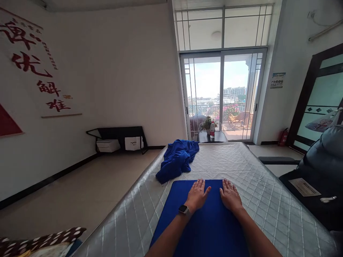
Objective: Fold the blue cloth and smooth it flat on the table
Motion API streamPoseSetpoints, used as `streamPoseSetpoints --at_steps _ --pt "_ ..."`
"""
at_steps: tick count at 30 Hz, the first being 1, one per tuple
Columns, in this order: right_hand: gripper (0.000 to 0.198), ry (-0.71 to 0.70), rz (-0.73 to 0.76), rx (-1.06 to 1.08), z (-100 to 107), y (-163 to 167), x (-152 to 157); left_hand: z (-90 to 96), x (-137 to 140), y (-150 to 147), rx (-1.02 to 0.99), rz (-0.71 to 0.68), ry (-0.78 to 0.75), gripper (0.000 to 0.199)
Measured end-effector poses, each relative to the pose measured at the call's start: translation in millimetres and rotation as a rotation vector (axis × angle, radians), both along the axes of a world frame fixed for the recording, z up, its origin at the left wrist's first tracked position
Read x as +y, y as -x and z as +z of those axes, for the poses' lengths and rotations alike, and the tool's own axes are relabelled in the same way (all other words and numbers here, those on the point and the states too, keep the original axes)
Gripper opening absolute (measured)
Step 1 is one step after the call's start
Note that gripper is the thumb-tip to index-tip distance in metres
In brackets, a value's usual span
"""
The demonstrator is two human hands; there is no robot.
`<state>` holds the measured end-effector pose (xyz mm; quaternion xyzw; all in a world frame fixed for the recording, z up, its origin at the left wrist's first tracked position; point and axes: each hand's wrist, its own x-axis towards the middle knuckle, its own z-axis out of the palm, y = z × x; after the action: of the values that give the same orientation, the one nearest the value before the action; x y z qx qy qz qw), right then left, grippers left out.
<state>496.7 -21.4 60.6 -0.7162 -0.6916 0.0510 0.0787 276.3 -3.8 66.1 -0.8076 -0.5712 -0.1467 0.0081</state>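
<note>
Blue cloth (213,221) beneath left hand (197,195), right hand (230,197); palms down, fingers outstretched toward far edge.

A sunlit room, furnished as an office or similar shared space with some touches of a home, opens through sliding glass doors (222,107) onto a balcony with a wicker chair (241,119). A printed notice (278,80) and a red fire extinguisher (283,137) at the right suggest shared premises, as does a wall scroll (49,86) in large red characters. A padded black chair (328,151) and a potted plant (207,123) furnish the room.
</note>
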Motion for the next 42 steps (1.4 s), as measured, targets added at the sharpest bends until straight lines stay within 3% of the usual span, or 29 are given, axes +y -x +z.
streamPoseSetpoints --at_steps 3,5,9,14,22,25,30,42 --pt "0.063 -0.008 0.018 -0.026 -3.2 -2.1 0.1 -1.9 1.8 -64.1 -0.037 -0.18 0.004 0.07" --pt "0.062 -0.012 0.04 -0.043 -5.3 -3.7 0.1 -5.7 5.3 -92.7 -0.049 -0.224 -0.003 0.066" --pt "0.062 -0.01 0.048 -0.031 -5.4 -4.9 0.5 -16.1 13.1 -105.4 -0.041 -0.216 -0.006 0.063" --pt "0.065 -0.007 0.017 0.005 -2.1 -2.5 1.8 -18.6 15.4 -63.8 -0.02 -0.137 -0.009 0.066" --pt "0.066 -0.017 0.015 0.017 -3.1 -1.7 0.9 -19.6 23.1 70.6 0.043 0.122 0.031 0.069" --pt "0.066 -0.009 0.011 -0.004 -1.7 -1.0 0.9 -24.3 25.5 99.6 0.049 0.171 0.03 0.071" --pt "0.066 0.006 0.008 -0.023 0.2 0.4 1.9 -26.1 26.3 103.6 0.06 0.185 0.051 0.08" --pt "0.065 -0.003 0.024 -0.025 -0.5 -0.1 2.5 -22.9 24.3 103.0 0.021 0.187 0.033 0.079"
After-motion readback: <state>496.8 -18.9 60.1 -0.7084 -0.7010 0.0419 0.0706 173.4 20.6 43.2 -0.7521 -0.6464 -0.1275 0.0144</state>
